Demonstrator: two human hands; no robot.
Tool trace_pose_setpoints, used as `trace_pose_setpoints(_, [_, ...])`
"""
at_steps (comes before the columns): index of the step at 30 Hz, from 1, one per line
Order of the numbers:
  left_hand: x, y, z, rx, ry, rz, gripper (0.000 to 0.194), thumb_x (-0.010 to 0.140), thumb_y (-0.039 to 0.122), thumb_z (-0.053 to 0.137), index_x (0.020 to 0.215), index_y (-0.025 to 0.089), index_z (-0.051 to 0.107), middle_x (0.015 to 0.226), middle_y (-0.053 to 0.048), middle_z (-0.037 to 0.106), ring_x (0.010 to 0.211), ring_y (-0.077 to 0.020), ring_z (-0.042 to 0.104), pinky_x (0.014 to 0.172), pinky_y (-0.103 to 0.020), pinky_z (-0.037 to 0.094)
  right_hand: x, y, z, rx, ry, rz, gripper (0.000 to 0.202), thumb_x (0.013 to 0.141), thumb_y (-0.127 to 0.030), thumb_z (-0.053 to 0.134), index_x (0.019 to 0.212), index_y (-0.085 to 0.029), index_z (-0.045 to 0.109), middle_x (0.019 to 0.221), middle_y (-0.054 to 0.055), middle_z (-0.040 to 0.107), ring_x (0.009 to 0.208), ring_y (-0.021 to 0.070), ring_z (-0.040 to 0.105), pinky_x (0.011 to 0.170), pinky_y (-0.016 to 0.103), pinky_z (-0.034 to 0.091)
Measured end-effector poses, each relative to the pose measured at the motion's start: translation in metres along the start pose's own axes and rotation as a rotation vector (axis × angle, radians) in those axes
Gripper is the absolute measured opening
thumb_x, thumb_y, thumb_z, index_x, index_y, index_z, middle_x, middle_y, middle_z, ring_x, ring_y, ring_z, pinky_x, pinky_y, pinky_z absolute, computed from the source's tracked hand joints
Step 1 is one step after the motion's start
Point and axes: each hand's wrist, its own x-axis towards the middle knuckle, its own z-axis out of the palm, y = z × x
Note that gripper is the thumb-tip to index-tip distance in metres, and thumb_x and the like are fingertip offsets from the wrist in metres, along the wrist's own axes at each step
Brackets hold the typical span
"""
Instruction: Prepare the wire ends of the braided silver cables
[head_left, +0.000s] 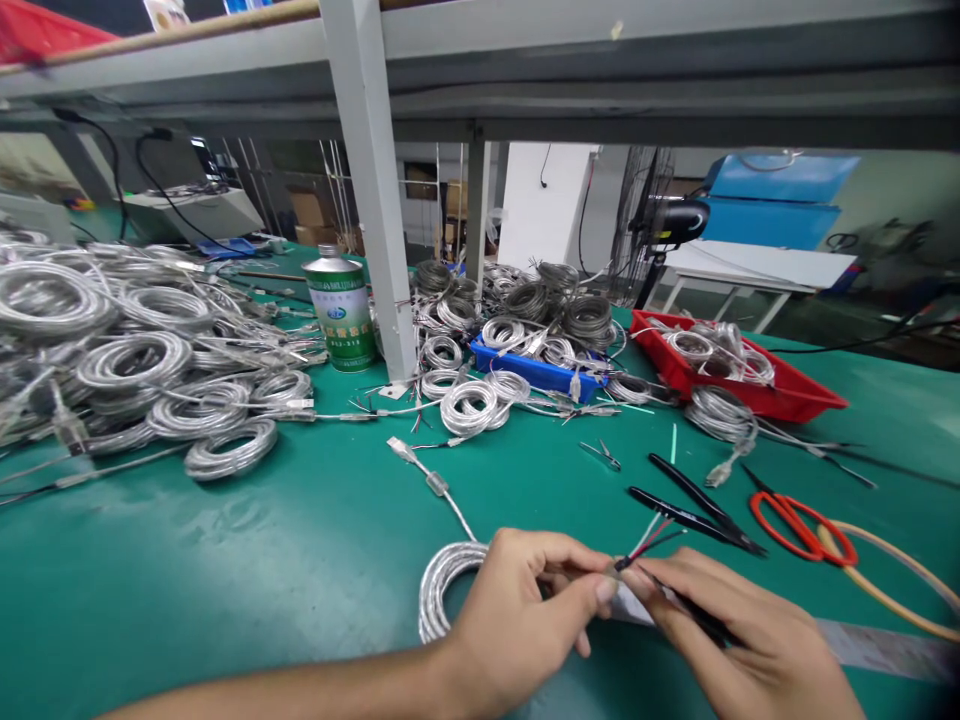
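My left hand (525, 610) pinches the end of a cable whose silvery coil (442, 590) lies on the green table beside it; the coil's USB plug (401, 449) points away from me. Thin white, red and black wires (651, 540) fan out of the held end. My right hand (742, 630) meets the left at that end, thumb and fingers closed on it, with a dark slender tool (701, 618) partly hidden in the palm. Under the hands runs a flat metal ruler (885, 648).
Cable coils heap at the left (135, 370). A green can (341, 312) stands by a grey post (375, 200). Coils fill a blue tray (525, 370) and a red tray (787, 395). Black-handled pliers (697, 500) and orange scissors (795, 525) lie right. A shelf crosses overhead.
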Motion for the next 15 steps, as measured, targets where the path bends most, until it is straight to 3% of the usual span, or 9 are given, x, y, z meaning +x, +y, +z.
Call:
trace_pose_setpoints(7, [0.000, 0.000, -0.001, -0.006, -0.030, -0.012, 0.024, 0.073, 0.026, 0.058, 0.083, 0.005, 0.065, 0.058, -0.002, 0.056, 0.038, -0.0043, 0.043, 0.037, -0.017, 0.035, -0.002, 0.000, 0.004, -0.081, 0.083, -0.106, 0.011, 0.083, -0.017, 0.050, 0.090, -0.019, 0.059, 0.067, 0.000, 0.063, 0.056, 0.0109, 0.062, 0.052, 0.016, 0.049])
trace_pose_setpoints(15, [0.001, 0.001, -0.004, -0.053, -0.071, -0.007, 0.023, 0.075, 0.027, 0.059, 0.082, 0.006, 0.064, 0.057, -0.001, 0.055, 0.036, -0.0032, 0.042, 0.036, -0.015, 0.034, -0.005, -0.001, 0.010, -0.095, 0.082, -0.070, 0.013, 0.082, -0.014, 0.049, 0.091, -0.019, 0.056, 0.073, 0.002, 0.064, 0.060, 0.0125, 0.062, 0.054, 0.019, 0.049])
